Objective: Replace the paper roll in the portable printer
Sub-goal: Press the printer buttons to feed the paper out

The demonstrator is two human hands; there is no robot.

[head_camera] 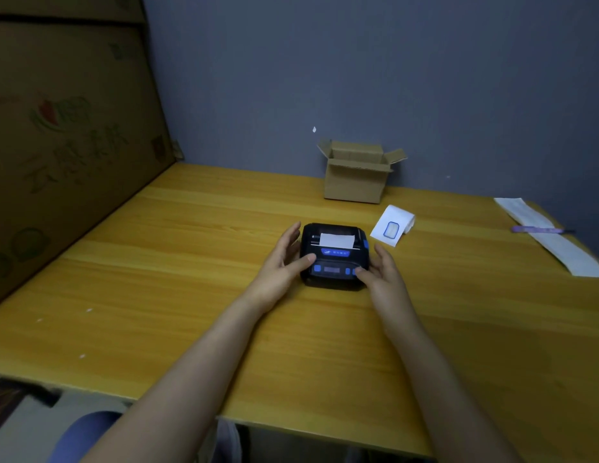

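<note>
A small black portable printer (334, 259) with blue buttons sits mid-table on the wooden table (191, 262), its lid down. A short white strip of paper (336, 240) sticks out of its slot. My left hand (284, 262) rests against the printer's left side, thumb on the front panel. My right hand (378, 272) touches the right front corner, thumb on a blue button. Both hands have fingers spread. A white paper roll (395, 225) with a blue-framed label lies just right of the printer.
A small open cardboard box (356, 175) stands behind the printer near the grey wall. A long white paper strip (552, 238) and a purple pen (538, 229) lie at the far right edge. A large cardboard sheet (67, 145) walls off the left side.
</note>
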